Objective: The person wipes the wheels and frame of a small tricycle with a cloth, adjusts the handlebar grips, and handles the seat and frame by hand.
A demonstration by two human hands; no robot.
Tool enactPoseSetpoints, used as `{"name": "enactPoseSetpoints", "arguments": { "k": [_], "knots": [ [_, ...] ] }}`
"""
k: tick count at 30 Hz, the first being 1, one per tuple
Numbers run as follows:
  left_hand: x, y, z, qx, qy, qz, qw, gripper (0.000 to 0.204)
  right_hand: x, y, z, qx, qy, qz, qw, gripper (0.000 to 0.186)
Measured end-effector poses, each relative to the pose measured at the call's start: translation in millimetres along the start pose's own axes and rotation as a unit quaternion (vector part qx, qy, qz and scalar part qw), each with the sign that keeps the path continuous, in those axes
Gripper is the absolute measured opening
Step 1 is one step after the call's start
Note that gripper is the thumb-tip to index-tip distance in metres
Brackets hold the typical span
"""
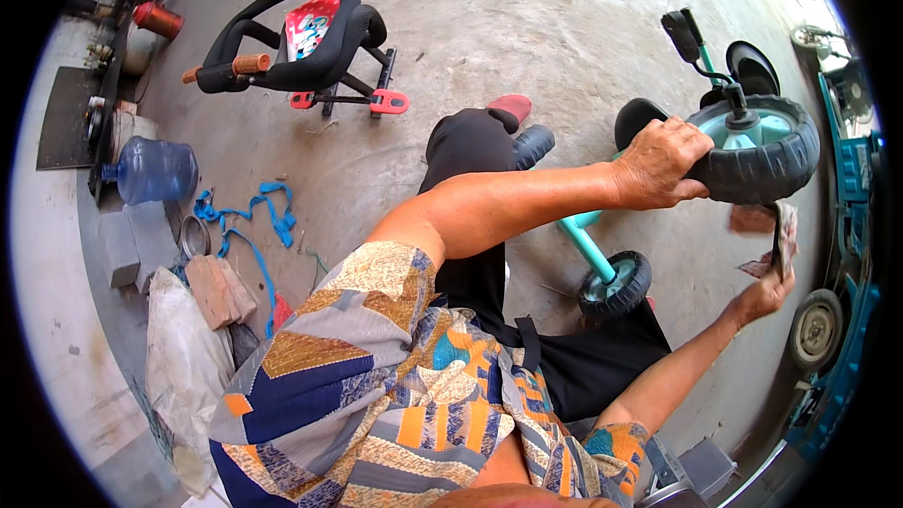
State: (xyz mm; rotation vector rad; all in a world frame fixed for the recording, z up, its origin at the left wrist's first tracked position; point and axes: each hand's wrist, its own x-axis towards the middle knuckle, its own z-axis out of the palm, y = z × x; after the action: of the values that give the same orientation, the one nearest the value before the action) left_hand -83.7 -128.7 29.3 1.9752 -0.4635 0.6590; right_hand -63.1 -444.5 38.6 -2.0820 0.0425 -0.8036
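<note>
Gripping the front wheel (pixel 752 150) of a teal tricycle lying on the concrete floor (pixel 527 19), the left hand (pixel 658 165) steadies it; the right hand (pixel 764 293) pinches what seems a small flat card (pixel 783 237) beside it.

Matt ribbed black rubber wheel (pixel 757 165)

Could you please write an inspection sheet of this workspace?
Surface: bare grey concrete floor.
Job's things: teal tricycle tipped over; left hand grips its large front wheel; right hand holds a thin flat piece, kind unclear.
Clutter: black child seat frame, water jug, bricks, white sack.
Fingers: left curled over the tyre.
Cables: blue strap on the floor.
Surroundings: teal vehicle at right.
</note>
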Motion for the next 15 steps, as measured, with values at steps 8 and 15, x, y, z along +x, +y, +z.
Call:
{"name": "enactPoseSetpoints", "arguments": {
  "k": [8, 15],
  "knots": [
    [-11, -10, 7, -0.008, 0.004, 0.003, 1.000, 0.075, -28, -28, -16, -0.026, -0.083, -0.023, 0.996, 0.019],
    [-26, -37, -9, 0.008, -0.123, -0.022, 0.992, 0.089, -59, -80, 14, -0.089, -0.170, -0.120, 0.974, 0.009]
  ]
}}
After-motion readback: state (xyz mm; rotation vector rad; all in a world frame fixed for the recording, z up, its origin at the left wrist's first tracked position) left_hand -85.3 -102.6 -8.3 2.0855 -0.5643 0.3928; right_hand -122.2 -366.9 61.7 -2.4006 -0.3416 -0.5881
